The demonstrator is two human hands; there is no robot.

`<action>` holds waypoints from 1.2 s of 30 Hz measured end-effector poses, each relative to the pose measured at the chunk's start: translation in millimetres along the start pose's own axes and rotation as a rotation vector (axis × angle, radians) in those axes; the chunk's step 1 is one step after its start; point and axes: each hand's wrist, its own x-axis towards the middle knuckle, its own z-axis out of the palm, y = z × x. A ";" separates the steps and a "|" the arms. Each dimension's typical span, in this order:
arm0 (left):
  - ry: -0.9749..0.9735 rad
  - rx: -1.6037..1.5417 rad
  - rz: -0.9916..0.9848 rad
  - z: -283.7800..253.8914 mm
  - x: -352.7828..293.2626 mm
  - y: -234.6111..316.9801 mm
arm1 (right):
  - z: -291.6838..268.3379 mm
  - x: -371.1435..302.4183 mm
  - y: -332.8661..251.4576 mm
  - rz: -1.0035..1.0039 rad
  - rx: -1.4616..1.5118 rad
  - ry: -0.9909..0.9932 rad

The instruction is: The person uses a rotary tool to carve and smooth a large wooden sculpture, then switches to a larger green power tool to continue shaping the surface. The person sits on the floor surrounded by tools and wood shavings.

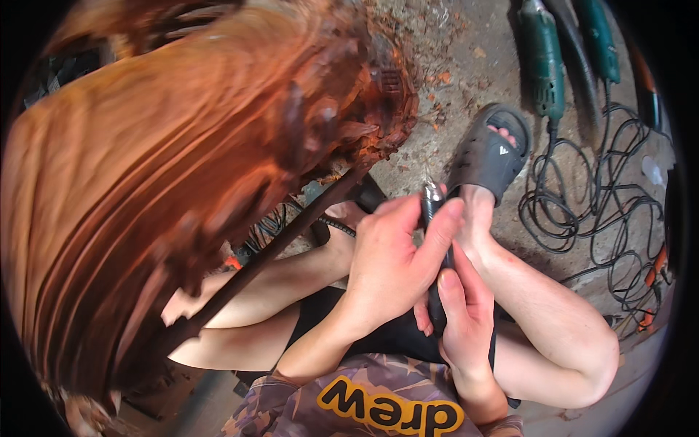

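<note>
Together, one slim black rotary tool (435, 240) is gripped by both hands, the left hand (393, 255) closed around its upper shaft, the right hand (462, 313) around its lower end, beside one large reddish wood carving (182, 167); two green grinders (542, 58) are laid on the floor (466, 44).

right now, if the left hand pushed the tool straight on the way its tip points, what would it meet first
Probably bare concrete floor: the left hand aims the rotary tool up-frame between the carved wood and sandalled foot. Depth is unclear.
</note>
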 end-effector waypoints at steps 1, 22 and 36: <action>-0.036 -0.050 0.024 2.7 -5.5 1.5 | -5.2 -7.4 -1.6 -0.035 -0.029 -0.043; -0.760 -1.262 0.206 54.9 -125.9 -20.3 | -43.1 -95.8 8.2 -1.277 -0.861 0.070; -0.364 -1.268 0.359 41.5 -24.8 40.2 | -5.8 27.6 -154.8 -0.775 -0.987 -0.578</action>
